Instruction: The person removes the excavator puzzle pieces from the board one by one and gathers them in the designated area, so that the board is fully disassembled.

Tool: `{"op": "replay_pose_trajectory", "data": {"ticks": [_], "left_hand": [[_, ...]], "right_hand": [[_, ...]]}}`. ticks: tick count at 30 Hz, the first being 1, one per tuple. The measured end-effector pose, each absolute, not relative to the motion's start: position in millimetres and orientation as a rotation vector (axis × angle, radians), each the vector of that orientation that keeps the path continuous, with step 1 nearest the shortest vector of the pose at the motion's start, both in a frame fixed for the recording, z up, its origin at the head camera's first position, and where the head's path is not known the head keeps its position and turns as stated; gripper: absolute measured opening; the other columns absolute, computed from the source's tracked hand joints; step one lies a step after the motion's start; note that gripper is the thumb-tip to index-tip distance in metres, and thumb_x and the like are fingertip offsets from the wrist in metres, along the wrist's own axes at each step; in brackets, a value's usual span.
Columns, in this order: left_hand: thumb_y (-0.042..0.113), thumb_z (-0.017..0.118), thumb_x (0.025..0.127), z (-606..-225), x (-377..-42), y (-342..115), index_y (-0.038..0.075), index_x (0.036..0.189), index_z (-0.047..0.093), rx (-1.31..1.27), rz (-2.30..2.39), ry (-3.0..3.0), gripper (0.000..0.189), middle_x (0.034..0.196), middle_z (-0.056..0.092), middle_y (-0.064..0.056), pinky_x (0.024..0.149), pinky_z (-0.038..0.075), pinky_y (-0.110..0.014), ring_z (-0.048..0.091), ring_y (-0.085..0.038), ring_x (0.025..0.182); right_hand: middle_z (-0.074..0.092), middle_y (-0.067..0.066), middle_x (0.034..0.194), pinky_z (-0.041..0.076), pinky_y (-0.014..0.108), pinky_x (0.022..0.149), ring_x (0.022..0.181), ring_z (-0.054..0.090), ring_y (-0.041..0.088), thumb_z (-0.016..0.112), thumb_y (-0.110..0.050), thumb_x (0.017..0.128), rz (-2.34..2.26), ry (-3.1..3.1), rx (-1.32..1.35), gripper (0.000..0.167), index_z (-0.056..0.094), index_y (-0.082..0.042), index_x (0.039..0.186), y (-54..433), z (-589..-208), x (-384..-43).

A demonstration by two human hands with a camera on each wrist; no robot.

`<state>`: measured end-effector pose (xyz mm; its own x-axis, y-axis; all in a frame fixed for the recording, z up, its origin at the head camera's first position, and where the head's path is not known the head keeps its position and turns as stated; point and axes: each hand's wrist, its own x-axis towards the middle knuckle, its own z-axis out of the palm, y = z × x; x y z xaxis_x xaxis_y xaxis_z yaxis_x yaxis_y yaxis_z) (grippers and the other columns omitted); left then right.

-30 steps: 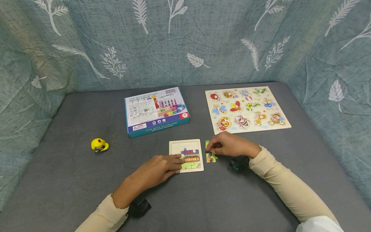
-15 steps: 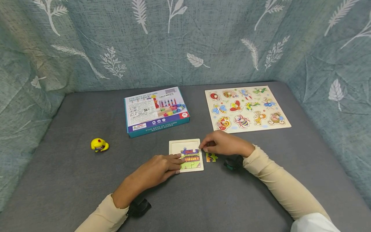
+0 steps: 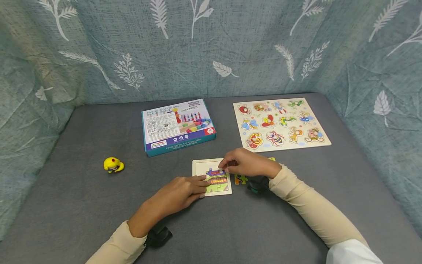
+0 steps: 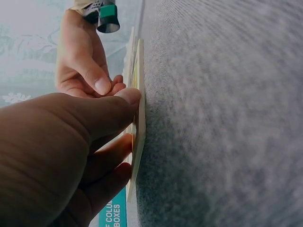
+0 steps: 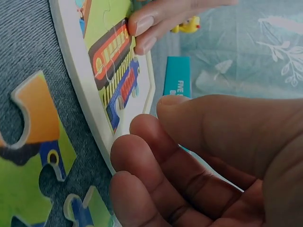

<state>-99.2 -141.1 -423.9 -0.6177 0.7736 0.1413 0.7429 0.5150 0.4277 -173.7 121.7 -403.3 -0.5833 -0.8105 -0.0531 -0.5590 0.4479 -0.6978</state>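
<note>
A square wooden puzzle tray (image 3: pixel 201 163), partly filled with pieces showing a striped purple and orange vehicle, lies flat mid-table. My left hand (image 3: pixel 182 190) rests on its left side, fingers lying on the pieces and thumb at the near edge. Over the tray's far right corner is my right hand (image 3: pixel 247 163), its thumb and index fingertip close together. In the right wrist view the fingers (image 5: pixel 135 151) curl beside the tray; I cannot tell whether they pinch a piece. Loose jigsaw pieces (image 5: pixel 45 125) lie right of the tray, partly under the right hand.
A teal box of beads (image 3: pixel 178 126) lies behind the tray. A wooden insect puzzle board (image 3: pixel 283 124) is at the back right. To the left sits a small yellow toy (image 3: pixel 113 165). A patterned curtain (image 3: pixel 211 47) hangs behind the grey table.
My right hand has moved left from the loose pieces to over the tray's far right corner, uncovering a yellow-green bit behind the wrist. My left hand has stayed put.
</note>
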Motion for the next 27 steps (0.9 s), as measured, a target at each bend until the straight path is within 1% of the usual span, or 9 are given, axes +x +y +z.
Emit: {"op": "replay_pose_trajectory", "data": {"ticks": [7, 18, 27], "left_hand": [[0.012, 0.069, 0.092, -423, -100, -141, 0.006, 0.115, 0.073, 1.344, 0.686, 2.667, 0.024, 0.127, 0.064, -0.004, 0.095, 0.049, -0.041, 0.055, -0.02, 0.123], [0.011, 0.069, 0.091, -424, -100, -140, 0.005, 0.114, 0.073, 1.353, 0.703, 2.65, 0.023, 0.126, 0.064, -0.004, 0.094, 0.049, -0.04, 0.055, -0.02, 0.123], [0.011, 0.069, 0.092, -424, -100, -139, 0.005, 0.112, 0.074, 1.32, 0.721, 2.664, 0.022, 0.125, 0.065, -0.005, 0.095, 0.049, -0.04, 0.055, -0.021, 0.123]], "right_hand": [[0.069, 0.001, 0.101, 0.051, 0.025, 0.075, 0.082, 0.059, 0.007, 0.064, -0.003, 0.093, -0.912, 2.315, -1.166, 0.019, 0.071, -0.002, 0.11, 116, -407, -176], [0.069, 0.006, 0.104, 0.052, 0.024, 0.079, 0.088, 0.062, 0.009, 0.065, -0.003, 0.093, -0.957, 2.326, -1.142, 0.021, 0.07, 0.001, 0.113, 107, -408, -176], [0.07, 0.005, 0.102, 0.052, 0.024, 0.078, 0.087, 0.062, 0.008, 0.064, -0.004, 0.093, -0.943, 2.372, -1.098, 0.02, 0.071, 0.001, 0.111, 100, -408, -178]]}}
